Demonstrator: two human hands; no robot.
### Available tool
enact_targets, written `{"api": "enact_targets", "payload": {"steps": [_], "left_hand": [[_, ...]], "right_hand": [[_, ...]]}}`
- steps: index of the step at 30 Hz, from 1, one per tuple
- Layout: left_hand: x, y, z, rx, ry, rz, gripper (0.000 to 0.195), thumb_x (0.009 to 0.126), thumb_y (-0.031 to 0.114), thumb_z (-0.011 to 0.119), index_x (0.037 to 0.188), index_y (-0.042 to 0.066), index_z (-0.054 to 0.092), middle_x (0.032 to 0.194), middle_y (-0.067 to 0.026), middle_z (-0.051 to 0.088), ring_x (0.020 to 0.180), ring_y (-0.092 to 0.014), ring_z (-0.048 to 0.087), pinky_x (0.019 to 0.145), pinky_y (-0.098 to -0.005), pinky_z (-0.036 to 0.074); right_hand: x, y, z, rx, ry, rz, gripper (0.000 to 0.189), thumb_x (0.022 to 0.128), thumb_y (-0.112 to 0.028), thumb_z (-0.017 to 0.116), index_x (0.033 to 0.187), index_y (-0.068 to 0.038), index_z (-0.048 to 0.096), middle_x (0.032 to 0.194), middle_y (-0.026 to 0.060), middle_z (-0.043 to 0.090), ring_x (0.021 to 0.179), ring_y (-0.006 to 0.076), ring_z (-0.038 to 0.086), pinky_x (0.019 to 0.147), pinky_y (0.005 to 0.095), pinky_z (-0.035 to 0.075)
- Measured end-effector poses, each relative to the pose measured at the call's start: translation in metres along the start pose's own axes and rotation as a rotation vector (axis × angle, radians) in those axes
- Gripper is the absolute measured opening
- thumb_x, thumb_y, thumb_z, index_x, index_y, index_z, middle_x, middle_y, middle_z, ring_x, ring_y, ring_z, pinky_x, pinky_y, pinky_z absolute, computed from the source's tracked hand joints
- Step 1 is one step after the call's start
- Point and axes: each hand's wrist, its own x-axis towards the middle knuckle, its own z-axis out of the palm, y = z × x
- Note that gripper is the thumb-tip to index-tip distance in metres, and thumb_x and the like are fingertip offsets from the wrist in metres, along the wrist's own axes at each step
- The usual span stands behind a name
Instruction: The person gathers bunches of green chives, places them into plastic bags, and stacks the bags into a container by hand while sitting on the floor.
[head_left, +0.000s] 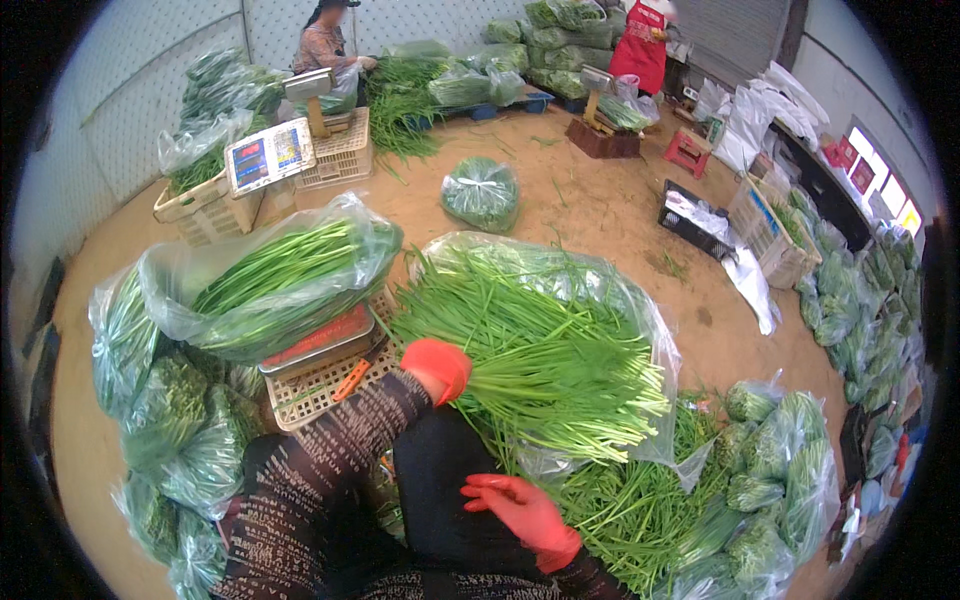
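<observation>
My left hand (437, 369), in a red glove, grips a thick bunch of garlic chives (555, 390) by its leafy side; its fingers are hidden behind the leaves. The pale cut stems point right. Under and behind the bunch lies a large clear plastic bag (664, 330) with more chives on it. My right hand (521, 514), also red-gloved, hangs over my dark-clad leg with fingers slightly spread and nothing in it. Just right of it, loose chives (630, 517) are heaped. To the left, an open bag of chives (285, 277) rests on a scale (322, 345).
An orange-handled knife (351, 379) lies on the plastic crate (304, 397) under the scale. Filled bags (187, 420) crowd my left, more bags (780, 450) my right. A tied bag (480, 193) sits on the floor ahead. Two people (324, 49) work farther back.
</observation>
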Motion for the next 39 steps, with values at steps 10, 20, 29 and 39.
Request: {"api": "enact_targets", "payload": {"steps": [10, 20, 29, 39], "left_hand": [[-0.02, 0.0, 0.01, -0.115, 0.094, -0.11, 0.012, 0.074, 0.009, 0.058, 0.08, 0.003, 0.066, 0.081, -0.0183, 0.065, 0.08, -0.036, 0.064, 0.068, -0.043, 0.051], [-0.035, 0.0, -0.019, -0.803, -0.061, -0.168, 0.025, 0.079, 0.021, 0.065, 0.097, 0.005, 0.058, 0.074, -0.0102, 0.063, 0.061, -0.021, 0.06, 0.052, -0.0346, 0.047], [-0.045, 0.089, 0.081, -1.728, -0.401, -0.145, 0.042, 0.079, 0.028, 0.072, 0.11, 0.006, 0.055, 0.073, -0.0001, 0.058, 0.044, -0.008, 0.048, 0.039, -0.023, 0.038], [-0.052, 0.106, 0.105, -1.9, -0.43, -0.222, 0.03, 0.082, 0.022, 0.068, 0.105, 0.006, 0.056, 0.071, -0.0046, 0.059, 0.043, -0.009, 0.047, 0.037, -0.0229, 0.037]], "right_hand": [[0.048, 0.059, -0.041, -1.313, 0.609, -0.168, 0.04, 0.082, -0.039, 0.062, 0.087, 0.0, 0.06, 0.079, 0.0203, 0.063, 0.069, 0.0366, 0.062, 0.063, 0.0436, 0.048], [0.03, 0.035, -0.08, -0.461, 0.455, 0.035, 0.022, 0.09, -0.018, 0.051, 0.087, 0.002, 0.06, 0.082, 0.0166, 0.066, 0.067, 0.0244, 0.067, 0.057, 0.0339, 0.053], [0.0, -0.023, -0.06, 0.288, 0.276, -0.147, 0.027, 0.094, -0.015, 0.044, 0.106, 0.008, 0.053, 0.102, 0.0201, 0.064, 0.082, 0.026, 0.066, 0.076, 0.0354, 0.054], [-0.002, -0.029, -0.11, 0.754, 0.257, -0.272, 0.031, 0.09, -0.02, 0.055, 0.114, 0.0, 0.054, 0.092, 0.0099, 0.065, 0.068, 0.0144, 0.061, 0.064, 0.0255, 0.05]]}}
